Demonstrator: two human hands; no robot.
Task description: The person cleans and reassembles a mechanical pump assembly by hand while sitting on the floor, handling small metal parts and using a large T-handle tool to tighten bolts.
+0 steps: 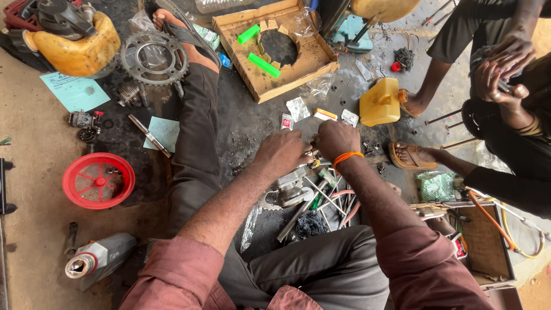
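While both hands close on a small metal part (313,158), left hand (282,152) and right hand (336,139) meet just above the grey engine casing (293,186), below the yellow canister (380,102).

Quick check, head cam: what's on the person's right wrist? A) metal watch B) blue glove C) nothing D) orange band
D: an orange band circles the wrist just behind the right hand, which sits close beside the left hand over the small parts on the floor.
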